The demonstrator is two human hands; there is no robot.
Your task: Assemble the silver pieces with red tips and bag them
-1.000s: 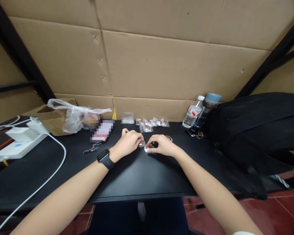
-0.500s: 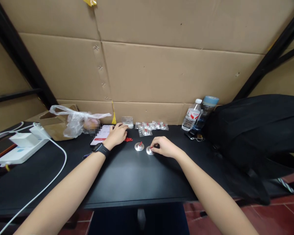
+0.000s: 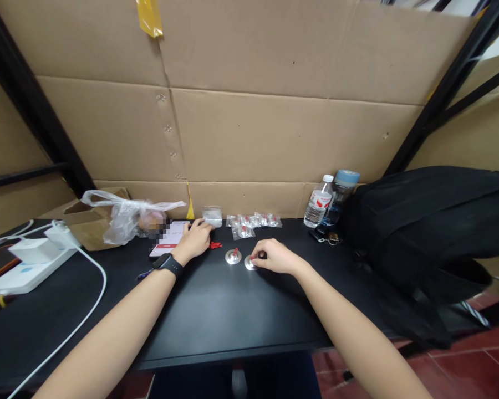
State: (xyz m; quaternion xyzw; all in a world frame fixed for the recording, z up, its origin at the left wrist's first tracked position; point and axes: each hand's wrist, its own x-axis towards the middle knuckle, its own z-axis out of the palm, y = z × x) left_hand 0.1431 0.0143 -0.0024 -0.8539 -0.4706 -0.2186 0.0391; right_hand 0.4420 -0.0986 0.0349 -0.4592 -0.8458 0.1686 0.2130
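My right hand (image 3: 276, 257) pinches the red piece on top of a small round silver disc (image 3: 250, 264) lying on the black desk (image 3: 233, 310). Just left of it sits a matching silver disc (image 3: 233, 256) with its own red piece sticking up. My left hand (image 3: 194, 241), a dark watch at its wrist, rests with fingers stretched forward, the tips at or close to a small stack of clear plastic bags (image 3: 212, 216). Beside its thumb side lies a little heap of red pieces (image 3: 215, 245). Several bagged silver discs (image 3: 253, 221) lie further back.
A phone (image 3: 170, 237) lies left of my left hand. Further left are a cardboard box with a plastic bag (image 3: 122, 221) and a white power strip (image 3: 29, 271) with cables. On the right stand a water bottle (image 3: 318, 202), a blue-lidded bottle (image 3: 343, 191) and a black backpack (image 3: 424, 233).
The camera view has tilted up and shifted slightly, so the desk sits lower. Both hands keep nearly the same places, the right still at the same disc.
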